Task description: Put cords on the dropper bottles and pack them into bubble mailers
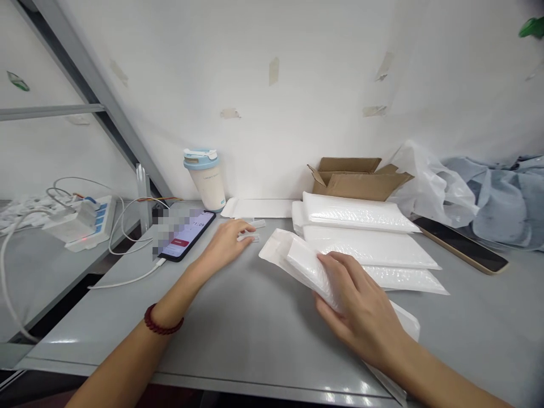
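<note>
My left hand (227,243) rests low over the table, its thumb and fingertips closed around the near end of a small clear plastic strip (255,238). A second clear strip (258,223) lies just beyond the fingertips. My right hand (361,306) grips a white bubble mailer (304,263), thumb on one side and fingers over the top, with its flap end pointing left and the palm covering part of it. Under the right wrist another white mailer (406,322) shows partly. Behind that hand lies a stack of white bubble mailers (365,246).
At the back stand a blue-lidded cup (207,181) and an open cardboard box (361,182). A phone (187,235) with a charging cable lies left, another phone (461,243) right. A white plastic bag (437,187) and a power strip (96,224) flank the table (238,328).
</note>
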The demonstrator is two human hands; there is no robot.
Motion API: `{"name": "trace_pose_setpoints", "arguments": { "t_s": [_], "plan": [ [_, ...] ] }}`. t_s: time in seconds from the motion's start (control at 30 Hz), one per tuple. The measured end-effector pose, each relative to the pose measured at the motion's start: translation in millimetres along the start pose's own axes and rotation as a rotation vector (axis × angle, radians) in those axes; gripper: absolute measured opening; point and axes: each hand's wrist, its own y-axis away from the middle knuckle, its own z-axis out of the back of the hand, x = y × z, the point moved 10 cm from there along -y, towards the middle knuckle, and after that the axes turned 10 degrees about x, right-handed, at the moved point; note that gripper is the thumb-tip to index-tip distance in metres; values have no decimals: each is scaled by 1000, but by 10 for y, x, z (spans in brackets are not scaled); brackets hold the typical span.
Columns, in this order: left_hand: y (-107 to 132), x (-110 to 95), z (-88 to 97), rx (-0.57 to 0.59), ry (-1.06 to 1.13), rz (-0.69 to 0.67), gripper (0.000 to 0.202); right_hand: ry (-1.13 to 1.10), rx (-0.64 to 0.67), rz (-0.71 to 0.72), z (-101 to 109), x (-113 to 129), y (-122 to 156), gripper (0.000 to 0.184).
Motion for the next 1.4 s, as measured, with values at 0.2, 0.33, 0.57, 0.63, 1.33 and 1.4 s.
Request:
{"name": "trace_pose_setpoints", "arguments": {
  "t_s": [0.2, 0.33, 0.57, 0.63, 1.33, 1.4],
  "plan": [
    [11, -124, -299, 48, -69, -84, 22, 5, -10, -1, 1, 3, -4, 48],
    [46, -171, -45, -38, -35, -56, 25, -7, -3, -16, -10, -14, -14, 49],
    [218, 6, 477, -317, 882, 33, 35, -38, 19, -40, -28, -36, -17, 51],
    [185, -75, 356, -192, 952, 28, 34, -48, 16, -40, -26, -41, -14, 52],
    [212, -439, -31, -28, 805, 34, 20, -103, 10, -8, -12, -9, 9, 50],
    [216, -444, -62, -37, 714, 34, 21, -114, 5, 3, -9, 5, 11, 49]
  ]
}}
